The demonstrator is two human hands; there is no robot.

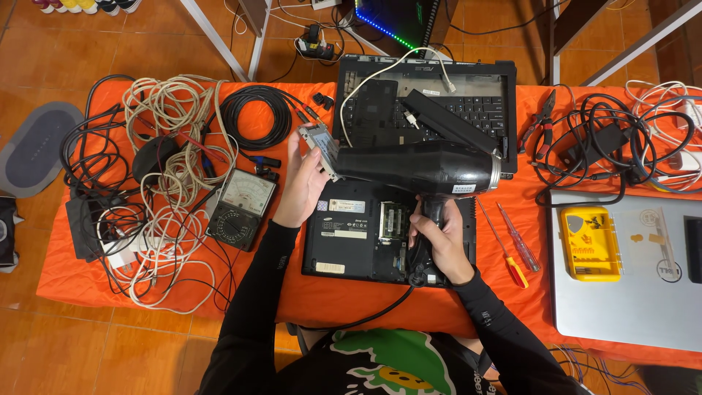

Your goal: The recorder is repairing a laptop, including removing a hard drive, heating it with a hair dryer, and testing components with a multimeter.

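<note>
My right hand (442,238) grips the handle of a black hair dryer (417,167), whose nozzle points left. My left hand (301,186) holds a small grey metal drive part (319,146) right at the nozzle's mouth. Under both hands a black laptop (351,234) lies bottom up on the orange cloth (88,278), with an opened compartment near my right hand. The dryer's black cord (373,314) runs down toward my body.
An opened laptop keyboard base (468,99) lies behind, with a white cable (380,69) over it. Left: an analogue multimeter (241,208), a black cable coil (256,117), tangled wires (164,183). Right: two screwdrivers (512,241), pliers (541,124), a yellow tool case (589,243), a silver laptop (636,300).
</note>
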